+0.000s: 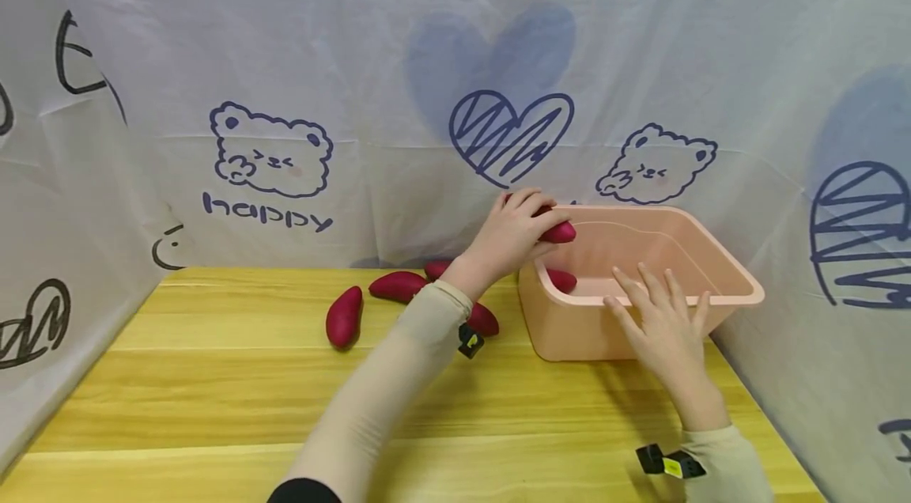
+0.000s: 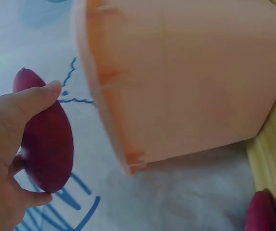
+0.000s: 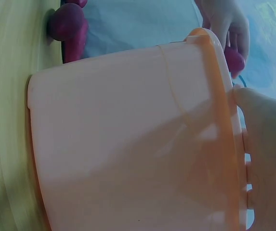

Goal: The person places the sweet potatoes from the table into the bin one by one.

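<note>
My left hand grips a dark red sweet potato above the left rim of a peach plastic bin. In the left wrist view, the thumb and fingers are curled round the held sweet potato, which is apart from the bin wall. Another sweet potato lies inside the bin at its left end. My right hand rests on the bin's near rim with its fingers spread and fairly straight. In the right wrist view, the right hand lies along the rim.
Several more sweet potatoes lie on the wooden table left of the bin, among them one standing apart and one partly behind the left arm. A printed white cloth hangs behind the table and along both sides.
</note>
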Motion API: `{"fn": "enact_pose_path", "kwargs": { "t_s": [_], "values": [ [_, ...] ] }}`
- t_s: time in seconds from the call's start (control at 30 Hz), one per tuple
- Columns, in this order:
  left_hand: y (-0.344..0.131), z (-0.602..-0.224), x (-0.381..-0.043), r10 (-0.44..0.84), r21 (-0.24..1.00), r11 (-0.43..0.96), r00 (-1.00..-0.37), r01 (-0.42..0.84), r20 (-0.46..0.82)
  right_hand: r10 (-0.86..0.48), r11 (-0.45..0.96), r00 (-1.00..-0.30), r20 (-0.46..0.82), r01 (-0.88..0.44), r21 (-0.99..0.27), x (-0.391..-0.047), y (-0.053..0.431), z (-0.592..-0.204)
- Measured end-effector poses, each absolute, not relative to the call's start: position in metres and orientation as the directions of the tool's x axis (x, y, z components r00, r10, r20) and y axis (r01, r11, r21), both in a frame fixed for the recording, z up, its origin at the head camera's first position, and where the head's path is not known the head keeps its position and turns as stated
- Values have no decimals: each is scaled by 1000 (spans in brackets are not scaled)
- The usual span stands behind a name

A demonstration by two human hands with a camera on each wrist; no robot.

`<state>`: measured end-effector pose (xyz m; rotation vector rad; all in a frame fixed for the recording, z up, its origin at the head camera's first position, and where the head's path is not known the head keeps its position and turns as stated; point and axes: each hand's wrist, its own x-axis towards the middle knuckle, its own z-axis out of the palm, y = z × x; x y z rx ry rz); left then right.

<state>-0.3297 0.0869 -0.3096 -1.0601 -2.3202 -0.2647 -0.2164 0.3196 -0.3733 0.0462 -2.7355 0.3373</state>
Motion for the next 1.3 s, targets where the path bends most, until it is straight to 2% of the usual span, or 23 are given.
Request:
{"fn": "enact_pose_path", "kwargs": {
  "t_s": [0.4, 0.67, 0.93, 1.3],
  "values": [
    [121, -319, -340, 635, -43, 684, -566, 728, 526, 14, 973, -932, 362, -71, -219, -217, 321, -370],
    [130, -328, -343, 671, -110, 693, -583, 712, 459, 15, 973, -932, 361, -70, -221, -217, 322, -372],
    [132, -334, -345, 696, -124, 668, -558, 733, 451, 10, 975, -928, 372, -74, -210, -218, 321, -374],
    [132, -336, -345, 693, -112, 674, -573, 730, 437, 4, 973, -923, 384, -85, -214, -218, 321, -378]
  ]
}}
